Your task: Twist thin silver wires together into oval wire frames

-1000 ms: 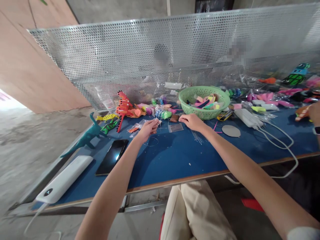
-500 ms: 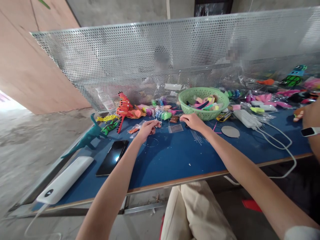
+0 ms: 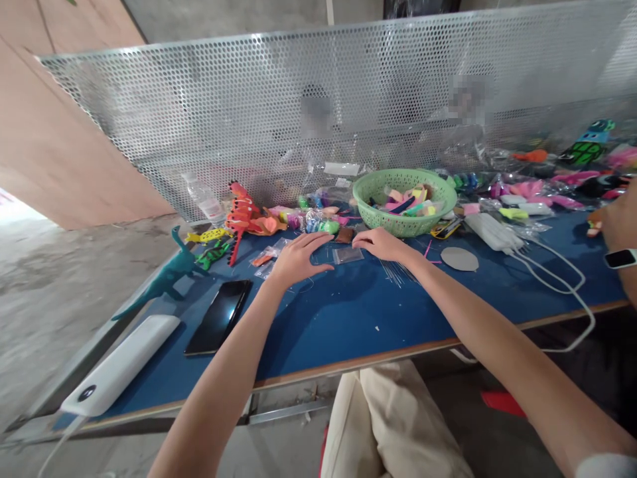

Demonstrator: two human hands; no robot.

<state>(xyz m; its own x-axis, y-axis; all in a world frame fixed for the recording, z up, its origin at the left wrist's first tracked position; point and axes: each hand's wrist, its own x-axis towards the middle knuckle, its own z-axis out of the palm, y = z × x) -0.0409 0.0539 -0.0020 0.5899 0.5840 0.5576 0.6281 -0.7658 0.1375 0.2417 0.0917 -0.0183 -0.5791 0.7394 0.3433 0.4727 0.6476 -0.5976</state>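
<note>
My left hand [image 3: 299, 260] is over the blue table, thumb and fingers spread apart, with nothing visible in it. Between my hands lie a small clear plastic packet [image 3: 347, 255] and a brown piece [image 3: 344, 235]. My right hand [image 3: 381, 244] is beside the packet, its fingers bent and pressed together; whatever they hold, if anything, is hidden. Several thin metal wires [image 3: 393, 272] rest under my right wrist. A fine thread or wire [image 3: 309, 285] curves beside my left hand. To its left is a clear bag with an orange piece [image 3: 263, 259].
A green basket [image 3: 365, 219] of coloured pieces stands behind my right hand. Left are a phone [image 3: 217, 318], a white power bank [image 3: 122, 365] and a teal dinosaur [image 3: 172, 272]. A grey oval [image 3: 459, 259] and white cables lie right. A perforated metal screen [image 3: 239, 99] closes the back.
My left hand has opened from a pinch, with its fingers now spread toward the packet. My right hand has shifted slightly left toward the packet. The view has tilted slightly.
</note>
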